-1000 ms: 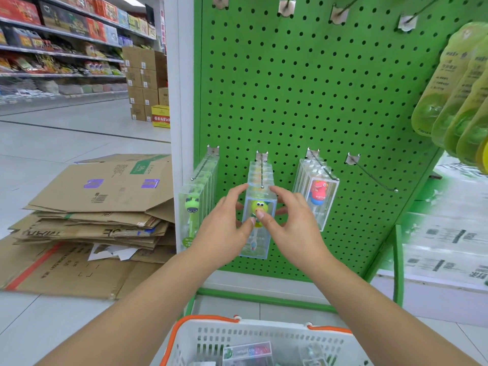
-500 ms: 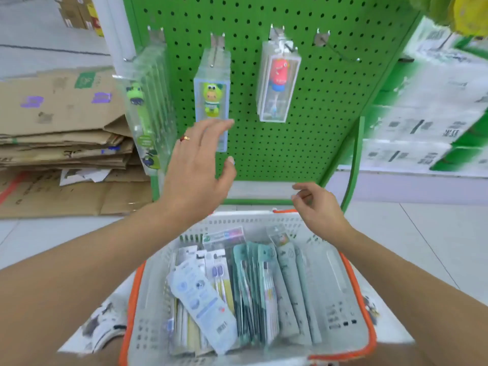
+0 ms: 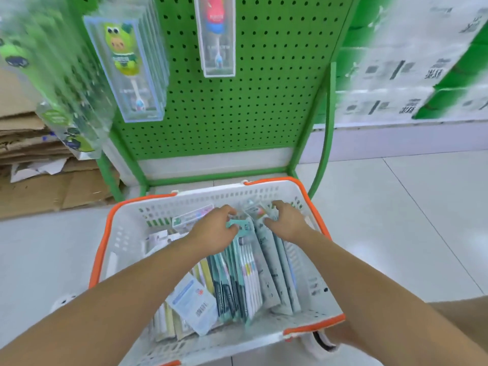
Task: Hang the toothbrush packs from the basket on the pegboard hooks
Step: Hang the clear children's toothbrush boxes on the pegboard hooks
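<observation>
Down in the basket (image 3: 113, 233), both hands are working at the far end of the row of toothbrush packs (image 3: 245, 281), which are standing on edge and leaning across the middle, from the far wall toward the near rim. The left hand (image 3: 214, 229) is curling its fingers and thumb round the top of a teal pack (image 3: 241, 225), pinching it near the far wall. The right hand (image 3: 286, 220) is hooking its curled fingers into the tops of the neighbouring grey packs (image 3: 266, 249); whether it is actually gripping one or only parting them I cannot tell, since the frame is blurred there. On the pegboard (image 3: 264, 88) above the basket's far rim, boxed character brushes (image 3: 129, 64) are already hanging.

Judging from this, the step in hand is singling out one pack to lift. Doing it well probably means keeping the pinch high, by the hang hole, while the other hand is holding the neighbours back so only one comes free. The packs are thin and slippery-looking, so a straight upward pull should be avoiding drag on the rest.
</observation>
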